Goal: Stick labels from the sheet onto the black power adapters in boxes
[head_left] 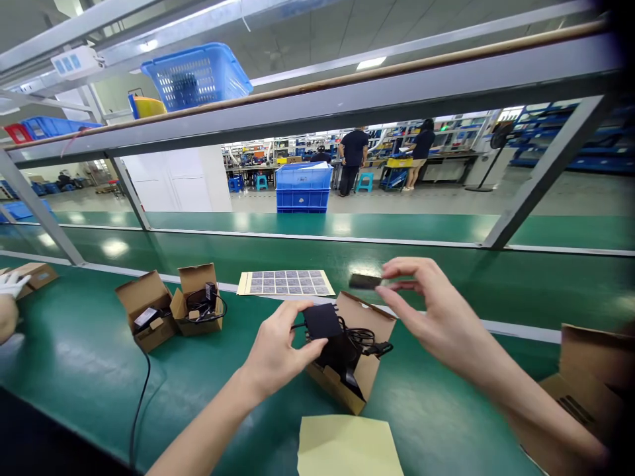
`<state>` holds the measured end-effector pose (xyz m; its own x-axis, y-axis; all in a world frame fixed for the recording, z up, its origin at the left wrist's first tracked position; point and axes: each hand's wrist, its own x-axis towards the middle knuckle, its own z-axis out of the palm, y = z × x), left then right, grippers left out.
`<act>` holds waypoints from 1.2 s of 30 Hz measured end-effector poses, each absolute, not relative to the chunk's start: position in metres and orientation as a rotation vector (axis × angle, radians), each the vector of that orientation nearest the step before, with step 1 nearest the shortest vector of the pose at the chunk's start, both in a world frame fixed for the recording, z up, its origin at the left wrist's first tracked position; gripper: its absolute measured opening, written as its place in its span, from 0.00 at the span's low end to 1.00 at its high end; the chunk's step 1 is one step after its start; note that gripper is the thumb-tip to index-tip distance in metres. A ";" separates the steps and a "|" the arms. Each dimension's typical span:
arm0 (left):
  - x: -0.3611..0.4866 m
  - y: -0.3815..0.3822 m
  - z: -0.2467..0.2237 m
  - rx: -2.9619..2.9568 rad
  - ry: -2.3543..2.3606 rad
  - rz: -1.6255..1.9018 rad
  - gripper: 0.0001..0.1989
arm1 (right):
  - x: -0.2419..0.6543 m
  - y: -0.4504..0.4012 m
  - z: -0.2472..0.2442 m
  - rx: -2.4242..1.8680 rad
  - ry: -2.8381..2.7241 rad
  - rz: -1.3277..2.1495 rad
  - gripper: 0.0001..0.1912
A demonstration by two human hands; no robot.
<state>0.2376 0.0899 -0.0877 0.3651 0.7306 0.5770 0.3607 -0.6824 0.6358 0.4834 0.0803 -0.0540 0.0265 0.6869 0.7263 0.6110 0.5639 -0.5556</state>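
My left hand grips a small black box-shaped device between thumb and fingers, with short prongs along one edge. It is held over an open cardboard box that contains a coiled black cable and other dark parts. To the right, my right hand pinches a thin dark label by its end; its print is too blurred to read. Behind the box lies a sheet of printed labels in rows. A yellow paper sheet rests in front of the box.
Two open cardboard boxes with black cables stand to the left, one cable trailing toward the front edge. Another open box is at right. A gloved hand appears at far left. A shelf beam crosses above the green bench.
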 end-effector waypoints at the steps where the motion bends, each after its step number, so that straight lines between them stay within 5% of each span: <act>1: 0.238 0.086 -0.090 2.213 0.946 1.249 0.22 | 0.485 0.074 -0.056 -1.103 -1.651 0.137 0.14; 7: 0.244 0.069 -0.099 2.151 0.891 1.175 0.25 | 0.477 0.031 -0.061 -1.083 -1.681 0.624 0.18; 10: 0.245 0.064 -0.103 2.171 0.863 1.168 0.25 | 0.471 0.019 -0.054 -1.053 -1.763 0.624 0.12; 18: 0.249 0.055 -0.105 2.293 0.857 1.169 0.26 | 0.461 0.018 -0.057 -1.206 -1.788 0.927 0.16; 36: 0.249 0.054 -0.111 2.342 0.844 1.238 0.25 | 0.449 0.022 -0.066 -1.363 -1.826 0.877 0.18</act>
<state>0.2493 0.0544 -0.1112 0.4381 0.6522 0.6187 0.3373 -0.7572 0.5594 0.4493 0.0224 -0.0655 -0.2148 0.9682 0.1282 0.5050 0.2224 -0.8340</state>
